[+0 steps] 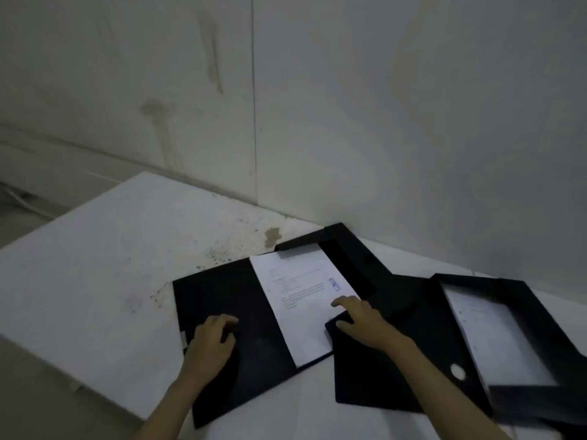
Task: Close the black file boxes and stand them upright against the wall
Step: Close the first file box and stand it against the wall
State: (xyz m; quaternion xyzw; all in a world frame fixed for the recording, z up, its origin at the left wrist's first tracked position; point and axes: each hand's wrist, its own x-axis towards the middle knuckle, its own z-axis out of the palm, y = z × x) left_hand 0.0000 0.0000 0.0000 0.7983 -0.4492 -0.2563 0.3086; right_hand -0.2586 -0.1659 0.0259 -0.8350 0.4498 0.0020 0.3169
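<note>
I found both boxes, near (241,312) and far (495,331), open and flat; left hand (211,341) curled, right hand (362,319) spread on paper (298,300), holding nothing.

Single head view, looking forward and down, close over white table (95,265) against wall (381,106).

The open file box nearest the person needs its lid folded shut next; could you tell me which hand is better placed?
Probably the left hand: it rests flat on the opened lid, ready to swing it over the papers. The right hand presses the papers down.
</note>
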